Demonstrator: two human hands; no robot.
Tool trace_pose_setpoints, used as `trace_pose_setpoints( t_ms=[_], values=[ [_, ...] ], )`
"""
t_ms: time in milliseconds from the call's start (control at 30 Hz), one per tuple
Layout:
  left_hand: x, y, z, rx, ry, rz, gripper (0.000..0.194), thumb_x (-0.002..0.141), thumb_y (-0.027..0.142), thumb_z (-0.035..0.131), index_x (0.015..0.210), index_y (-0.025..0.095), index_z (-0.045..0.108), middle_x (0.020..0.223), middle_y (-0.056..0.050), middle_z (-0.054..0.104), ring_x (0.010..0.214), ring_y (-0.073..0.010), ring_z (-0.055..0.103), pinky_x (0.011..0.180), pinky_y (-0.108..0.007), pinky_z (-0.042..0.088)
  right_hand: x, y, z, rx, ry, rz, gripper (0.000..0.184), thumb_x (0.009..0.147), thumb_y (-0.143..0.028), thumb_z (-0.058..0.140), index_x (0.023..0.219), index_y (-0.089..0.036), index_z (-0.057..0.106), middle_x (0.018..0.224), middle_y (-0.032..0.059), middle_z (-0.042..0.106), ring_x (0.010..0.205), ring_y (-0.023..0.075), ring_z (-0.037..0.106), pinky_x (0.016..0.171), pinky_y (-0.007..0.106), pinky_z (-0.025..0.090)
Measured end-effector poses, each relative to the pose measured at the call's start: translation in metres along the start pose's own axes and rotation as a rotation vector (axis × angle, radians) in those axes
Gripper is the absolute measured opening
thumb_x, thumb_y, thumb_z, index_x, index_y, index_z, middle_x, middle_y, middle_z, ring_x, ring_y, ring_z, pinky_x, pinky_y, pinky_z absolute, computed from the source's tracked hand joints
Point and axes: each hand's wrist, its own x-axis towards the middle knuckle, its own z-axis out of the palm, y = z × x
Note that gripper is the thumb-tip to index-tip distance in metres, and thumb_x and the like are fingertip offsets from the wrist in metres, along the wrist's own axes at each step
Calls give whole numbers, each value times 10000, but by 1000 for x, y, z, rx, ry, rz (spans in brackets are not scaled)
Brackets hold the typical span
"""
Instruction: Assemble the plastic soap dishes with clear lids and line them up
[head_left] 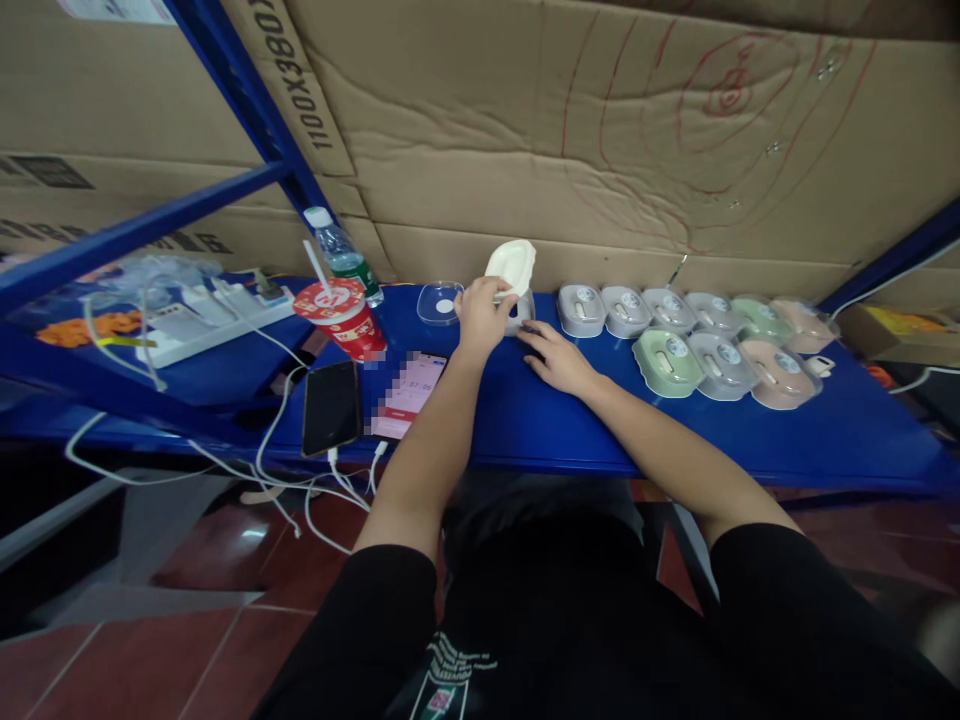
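My left hand (pixel 484 318) pinches a cream-coloured, oval piece with a wavy edge (pixel 513 264) and holds it tilted up above the blue shelf. Below it sits an uncovered grey box (pixel 523 312), partly hidden by my fingers. My right hand (pixel 561 360) lies palm down on the shelf with its fingers stretched out, fingertips at the front right edge of the grey box. Left of my left hand, a clear lid with a round white sticker (pixel 441 304) lies on the shelf.
On the right stand two rows of small lidded boxes (pixel 720 362) in grey, green and pink. To the left are a red cup with a straw (pixel 341 318), a water bottle (pixel 343 258), a black phone (pixel 331 408), a lit phone (pixel 405 395), cables and a power strip (pixel 214 328). Cardboard (pixel 465 110) backs the shelf.
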Motion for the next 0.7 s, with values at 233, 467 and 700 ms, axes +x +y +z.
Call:
trace_pose_setpoints(
  t_ms=[233,467,700],
  values=[
    [-16,15,31,7,-124,140,263,1098,397,555,1259,323,749,1531,-28,673,1466,-276,558,1338,-526,185,-6,13,-8,-16,113,171,361,976,-301,639,1317,-196,694,1348,155,728,1305,339,672,1149,540,547],
    [-20,19,35,3,-151,157,344,1123,443,483,1331,305,720,1475,-45,716,1433,-261,591,1317,-484,239,-6,12,-8,8,171,317,298,929,-357,673,1197,-230,644,1263,143,739,1181,344,702,1036,537,583],
    [-18,17,29,-16,-177,96,548,1105,543,496,1545,223,562,1616,-134,597,1531,-291,507,1273,-449,364,-5,15,-10,79,269,381,661,923,-354,683,1534,-172,510,1354,181,732,1210,353,730,1077,567,593]
  ],
)
